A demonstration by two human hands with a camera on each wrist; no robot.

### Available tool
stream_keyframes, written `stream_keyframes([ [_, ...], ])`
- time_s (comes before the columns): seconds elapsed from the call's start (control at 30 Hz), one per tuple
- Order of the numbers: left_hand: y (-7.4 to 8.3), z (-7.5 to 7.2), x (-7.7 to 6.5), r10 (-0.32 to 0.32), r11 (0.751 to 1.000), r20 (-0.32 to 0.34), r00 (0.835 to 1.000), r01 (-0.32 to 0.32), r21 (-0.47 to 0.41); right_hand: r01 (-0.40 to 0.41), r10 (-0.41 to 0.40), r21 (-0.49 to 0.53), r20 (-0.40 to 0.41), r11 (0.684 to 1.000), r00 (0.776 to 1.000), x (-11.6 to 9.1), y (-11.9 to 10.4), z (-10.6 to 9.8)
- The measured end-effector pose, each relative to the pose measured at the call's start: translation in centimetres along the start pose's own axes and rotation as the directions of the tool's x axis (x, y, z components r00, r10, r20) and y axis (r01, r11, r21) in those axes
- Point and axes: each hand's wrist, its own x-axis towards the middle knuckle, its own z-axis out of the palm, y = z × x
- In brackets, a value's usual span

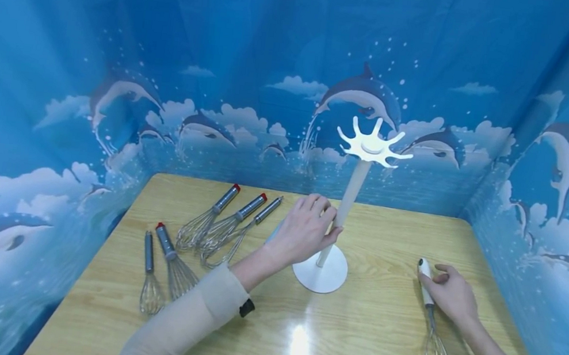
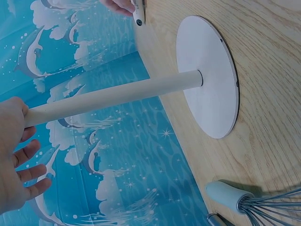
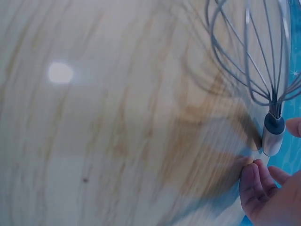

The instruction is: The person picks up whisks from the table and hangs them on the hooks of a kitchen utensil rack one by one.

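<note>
A white stand has a tall pole (image 1: 350,196), a round base (image 2: 202,70) and a pronged top (image 1: 371,146). My left hand (image 1: 305,229) is at the pole, which runs between its thumb and index finger; the other fingers are loosely bent. On the right lies a wire whisk with a white handle (image 1: 426,288) and its wires toward me. Beside that handle is my right hand (image 1: 451,296), the thumb crossing over it and the fingers bent to its right. In the right wrist view a gap shows between handle (image 3: 273,136) and fingers (image 3: 254,183).
On the left lie several metal whisks, among them one with a dark handle (image 1: 149,250) and one with a red end (image 1: 227,197). A whisk with a pale blue handle (image 2: 228,195) lies near the base. A dolphin-print curtain (image 1: 276,55) surrounds the wooden table (image 1: 368,325).
</note>
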Motion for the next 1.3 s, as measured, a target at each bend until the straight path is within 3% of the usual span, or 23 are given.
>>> stream_keyframes([
  [0.27, 0.1, -0.2, 0.0, -0.005, 1.0, 0.016, 1.0, 0.005, -0.009, -0.059, 0.058, 0.045, 0.008, 0.997, 0.998, 0.1, -0.4, 0.2],
  [0.6, 0.1, -0.3, 0.0, -0.008, 1.0, 0.027, 1.0, 0.008, -0.022, -0.041, 0.041, 0.062, 0.008, 0.997, 0.999, 0.1, -0.5, 0.5],
  [1.3, 0.2, -0.2, 0.0, -0.012, 1.0, 0.013, 1.0, 0.012, -0.015, -0.049, 0.068, 0.178, -0.105, 0.983, 0.992, -0.2, -1.7, -0.3],
])
